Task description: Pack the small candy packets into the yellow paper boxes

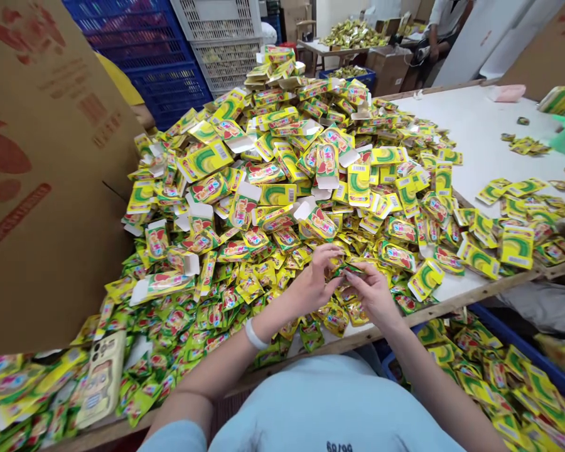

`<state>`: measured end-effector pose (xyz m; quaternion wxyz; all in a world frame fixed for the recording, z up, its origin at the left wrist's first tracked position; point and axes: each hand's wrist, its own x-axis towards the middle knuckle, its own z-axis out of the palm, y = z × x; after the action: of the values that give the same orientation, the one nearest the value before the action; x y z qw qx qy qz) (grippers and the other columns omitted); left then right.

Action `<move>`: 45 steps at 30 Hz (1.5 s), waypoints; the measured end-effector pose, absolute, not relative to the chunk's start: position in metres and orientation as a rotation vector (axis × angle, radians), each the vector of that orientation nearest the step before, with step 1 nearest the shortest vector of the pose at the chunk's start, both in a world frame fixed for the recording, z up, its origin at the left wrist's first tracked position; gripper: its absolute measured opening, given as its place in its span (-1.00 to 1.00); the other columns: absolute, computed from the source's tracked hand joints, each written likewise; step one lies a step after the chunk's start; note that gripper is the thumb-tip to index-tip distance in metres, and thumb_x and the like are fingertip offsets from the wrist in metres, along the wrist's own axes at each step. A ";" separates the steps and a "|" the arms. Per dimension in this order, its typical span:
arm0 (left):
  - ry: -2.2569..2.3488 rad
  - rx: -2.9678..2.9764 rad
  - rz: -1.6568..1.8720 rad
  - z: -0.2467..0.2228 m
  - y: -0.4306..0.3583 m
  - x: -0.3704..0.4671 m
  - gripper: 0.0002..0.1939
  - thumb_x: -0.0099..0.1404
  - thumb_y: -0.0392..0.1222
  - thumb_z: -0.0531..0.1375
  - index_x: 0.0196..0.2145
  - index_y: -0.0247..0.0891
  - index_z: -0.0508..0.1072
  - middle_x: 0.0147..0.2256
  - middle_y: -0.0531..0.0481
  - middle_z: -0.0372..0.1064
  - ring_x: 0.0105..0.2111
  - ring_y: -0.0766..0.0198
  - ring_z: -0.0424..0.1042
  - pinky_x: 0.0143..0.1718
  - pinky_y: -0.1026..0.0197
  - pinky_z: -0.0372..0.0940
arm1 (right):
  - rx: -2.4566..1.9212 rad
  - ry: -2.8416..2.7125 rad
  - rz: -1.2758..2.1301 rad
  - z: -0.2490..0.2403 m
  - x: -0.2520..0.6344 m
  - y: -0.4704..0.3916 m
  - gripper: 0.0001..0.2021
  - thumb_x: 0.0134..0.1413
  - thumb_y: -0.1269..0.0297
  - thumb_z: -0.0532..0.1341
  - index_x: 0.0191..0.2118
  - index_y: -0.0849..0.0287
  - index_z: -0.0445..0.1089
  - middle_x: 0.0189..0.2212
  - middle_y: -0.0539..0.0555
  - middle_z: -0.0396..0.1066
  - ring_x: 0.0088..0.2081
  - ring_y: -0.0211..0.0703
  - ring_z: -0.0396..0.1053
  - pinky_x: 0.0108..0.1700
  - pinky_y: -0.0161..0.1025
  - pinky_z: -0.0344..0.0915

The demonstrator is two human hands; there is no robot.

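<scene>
My left hand (316,279) and my right hand (373,294) meet low over the front edge of the table. Between their fingertips is a small green and yellow sachet (347,269), partly covered by the fingers. My right thumb and fingers pinch it, and my left fingers curl round its other side. Below and around the hands lie loose yellow sachets (333,317) and green sachets (179,319). Just beyond rises a big heap of small yellow and green printed boxes (275,194), several with white end flaps standing out.
A tall brown carton (51,188) stands at the left, with a phone (102,376) in front of it. Below the table's wooden edge (475,294), a blue crate (522,351) holds more boxes. Stacked crates (169,88) and a seated person (445,28) are behind.
</scene>
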<state>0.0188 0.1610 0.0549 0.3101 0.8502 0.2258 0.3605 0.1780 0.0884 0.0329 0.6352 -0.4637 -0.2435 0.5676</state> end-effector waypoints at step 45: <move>0.690 1.486 0.468 0.060 0.117 -0.010 0.10 0.19 -0.30 0.20 0.41 -0.18 -0.51 0.12 -0.20 0.35 -0.08 0.14 0.45 0.08 0.03 0.29 | -1.161 -2.066 0.948 0.118 0.201 0.090 -0.81 0.28 0.32 0.16 -0.02 0.12 0.37 -0.35 0.04 0.39 -0.41 -0.23 0.37 -0.35 -0.30 0.35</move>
<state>-0.0098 0.1175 0.0602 0.6586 0.6562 0.3048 0.2069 0.2010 0.0898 0.1185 0.2905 -0.4352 -0.7745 0.3553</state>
